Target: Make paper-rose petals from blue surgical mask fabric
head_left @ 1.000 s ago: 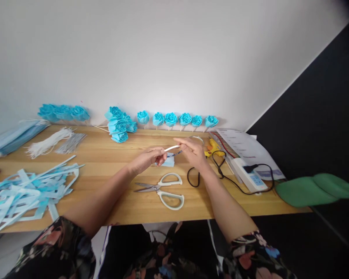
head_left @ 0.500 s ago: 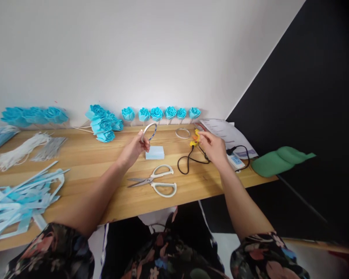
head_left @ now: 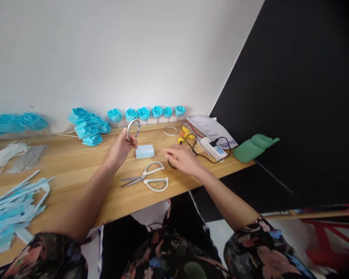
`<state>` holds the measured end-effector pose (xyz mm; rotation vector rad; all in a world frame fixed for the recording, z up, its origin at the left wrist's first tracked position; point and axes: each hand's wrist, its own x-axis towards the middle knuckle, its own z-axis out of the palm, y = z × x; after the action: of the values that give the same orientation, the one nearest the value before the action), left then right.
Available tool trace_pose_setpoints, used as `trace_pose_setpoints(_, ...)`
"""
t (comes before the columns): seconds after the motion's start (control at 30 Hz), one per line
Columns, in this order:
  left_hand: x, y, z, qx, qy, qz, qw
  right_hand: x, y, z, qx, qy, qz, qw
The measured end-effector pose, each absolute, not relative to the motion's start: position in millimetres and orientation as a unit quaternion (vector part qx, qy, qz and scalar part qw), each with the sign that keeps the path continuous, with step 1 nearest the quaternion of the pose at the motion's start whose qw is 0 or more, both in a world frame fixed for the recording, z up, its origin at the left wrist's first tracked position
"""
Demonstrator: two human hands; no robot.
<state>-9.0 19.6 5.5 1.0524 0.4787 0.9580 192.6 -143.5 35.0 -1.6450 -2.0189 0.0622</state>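
Observation:
Raised over the table, my left hand (head_left: 122, 149) pinches a thin roll of tape (head_left: 133, 130), held upright like a ring. My right hand (head_left: 182, 157) hovers right of a stack of light blue paper (head_left: 144, 151); its fingers are bent and blurred, and whether they hold anything is unclear. White-handled scissors (head_left: 144, 177) lie spread in front of the stack. Behind my right hand are a yellow glue gun (head_left: 186, 134) with a black cord and another thin ring (head_left: 170, 130) lying flat.
Blue paper flowers (head_left: 88, 127) line the wall. White and grey strands (head_left: 29, 157) and blue paper strips (head_left: 14, 213) cover the left side. A power strip (head_left: 213, 149), printed sheets (head_left: 211, 131) and a green object (head_left: 251, 148) are at the right.
My right hand has left the glue gun and come left and nearer, beside the paper stack. My left hand still holds the tape roll. The view has turned somewhat to the right.

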Motion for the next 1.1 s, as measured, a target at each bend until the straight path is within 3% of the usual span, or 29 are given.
trace_pose_setpoints(0.2,-10.0,22.0,4.0,0.479,0.207,0.434,0.734,157.1,-157.4,23.7,-0.509,-0.849,0.075,0.116)
trace_pose_setpoints(0.57,-13.4,24.4,9.1,0.454,0.193,0.440,0.751,159.3,-151.0,33.0,-0.476,-0.864,0.130,0.102)
trace_pose_setpoints(0.7,-16.5,28.2,10.4,0.442,0.184,0.449,0.755,166.7,-147.6,38.0,-0.512,-0.812,0.225,0.168)
trace_pose_setpoints(0.93,-19.7,33.3,8.5,0.429,0.193,0.444,0.762,184.7,-137.1,28.5,-0.370,-0.562,0.584,0.455)
trace_pose_setpoints(1.1,-18.5,30.7,7.0,0.442,0.173,0.426,0.770,177.7,-120.1,23.2,-0.283,-0.511,0.645,0.494)
